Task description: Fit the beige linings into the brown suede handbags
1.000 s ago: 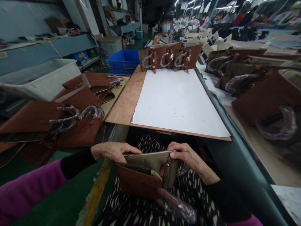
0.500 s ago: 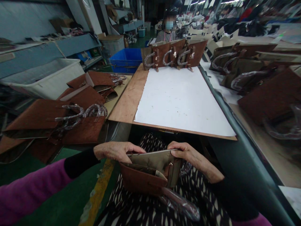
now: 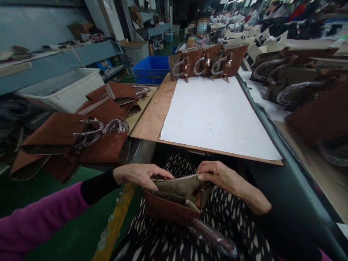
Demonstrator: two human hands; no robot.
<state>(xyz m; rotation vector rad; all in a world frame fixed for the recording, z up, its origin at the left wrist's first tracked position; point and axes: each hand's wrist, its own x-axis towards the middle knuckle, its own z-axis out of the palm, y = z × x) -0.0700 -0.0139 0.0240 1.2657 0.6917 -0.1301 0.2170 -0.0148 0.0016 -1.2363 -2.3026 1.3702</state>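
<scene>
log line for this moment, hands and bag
left hand: pinching brown bag rim | right hand: pinching same rim | bag: open, on lap

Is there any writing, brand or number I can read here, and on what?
No text can be read.
The brown bag in the left hand and right hand shows no lettering.
The white sheet and blue bin show none.
The cartons at the back are too blurred.
</scene>
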